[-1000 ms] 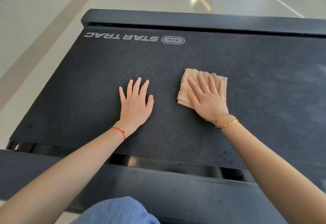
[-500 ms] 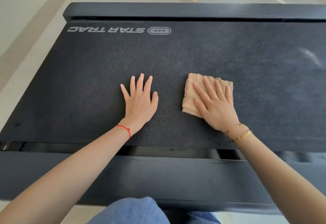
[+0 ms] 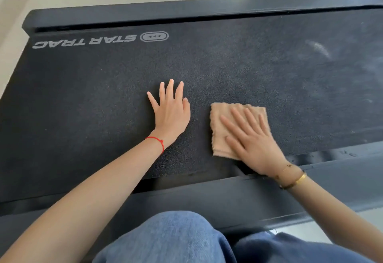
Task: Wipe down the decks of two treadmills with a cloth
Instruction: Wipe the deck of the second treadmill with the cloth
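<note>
Presently: right hand [image 3: 251, 140], fingers [image 3: 238, 115] straight and spread, pressed flat on a tan cloth [image 3: 221, 130] lying near the treadmill deck [image 3: 83, 101]'s near edge. Left hand [image 3: 171, 113], palm down, fingers straight and slightly fanned, rests on bare deck just beside the cloth, not touching it. Both arms extended forward.

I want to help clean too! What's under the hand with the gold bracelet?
A tan cloth lies flat under the right hand, on the black treadmill belt. The belt beneath the cloth is hidden.
</note>
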`<state>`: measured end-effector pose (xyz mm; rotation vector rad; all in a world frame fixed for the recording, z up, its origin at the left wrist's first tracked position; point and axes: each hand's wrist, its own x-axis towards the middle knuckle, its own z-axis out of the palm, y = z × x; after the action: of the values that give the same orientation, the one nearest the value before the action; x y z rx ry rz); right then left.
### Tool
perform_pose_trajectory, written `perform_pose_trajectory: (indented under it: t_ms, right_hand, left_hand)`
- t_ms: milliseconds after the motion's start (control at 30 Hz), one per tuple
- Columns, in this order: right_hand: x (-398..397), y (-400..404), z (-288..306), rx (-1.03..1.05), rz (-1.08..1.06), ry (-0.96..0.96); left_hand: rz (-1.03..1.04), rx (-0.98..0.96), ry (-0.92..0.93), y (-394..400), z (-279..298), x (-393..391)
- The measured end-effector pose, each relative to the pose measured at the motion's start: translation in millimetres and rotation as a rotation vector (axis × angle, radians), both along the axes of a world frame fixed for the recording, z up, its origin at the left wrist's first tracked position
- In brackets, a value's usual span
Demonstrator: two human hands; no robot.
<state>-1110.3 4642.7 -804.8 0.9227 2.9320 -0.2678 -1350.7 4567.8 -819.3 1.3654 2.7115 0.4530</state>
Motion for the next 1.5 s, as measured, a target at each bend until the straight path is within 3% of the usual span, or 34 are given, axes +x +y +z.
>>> perform_pose_trajectory:
  t_ms: [167,300,433,667,900,1033,1200,1333,1500]
  right_hand:
    - [-30.3,62.2,1.5,-0.008,-0.323,-0.013]
    - [-55.0,37.7,-1.5,0.026,-0.117,-0.004]
    - [-29.0,18.6,-3.4,0.048,0.095,0.01]
    - [-6.0,84.2,-5.8,0.057,-0.029,0.041]
    - [-101.5,182.7,-9.5,0.025,-0.158,0.017]
    - [-137.5,166.4,-11.3,0.049,0.012,0.043]
    - [-105.6,160.8,-13.9,0.041,0.211,0.096]
    - [-96.7,195.7,-14.1,0.029,0.085,0.097]
    - [-140.4,237.4,-10.9,-0.003,-0.146,0.026]
  left_hand:
    - [0.002,-0.023,-0.008,9.3,0.5,3.3]
    - [0.012,-0.008,0.006,16.1,0.0,4.4]
    - [0.023,-0.008,0.008,25.8,-1.4,4.3]
    - [0.084,-0.036,0.033,40.2,-5.4,7.8]
    - [0.127,-0.036,0.074,45.8,-10.3,9.6]
    - [0.128,-0.052,0.12,43.4,-11.7,9.8]
    - [0.132,-0.039,0.118,42.7,-11.5,8.6]
    - [0.138,-0.059,0.109,44.6,-8.6,11.4]
    - [0.164,-0.071,0.094,48.3,-6.2,11.6]
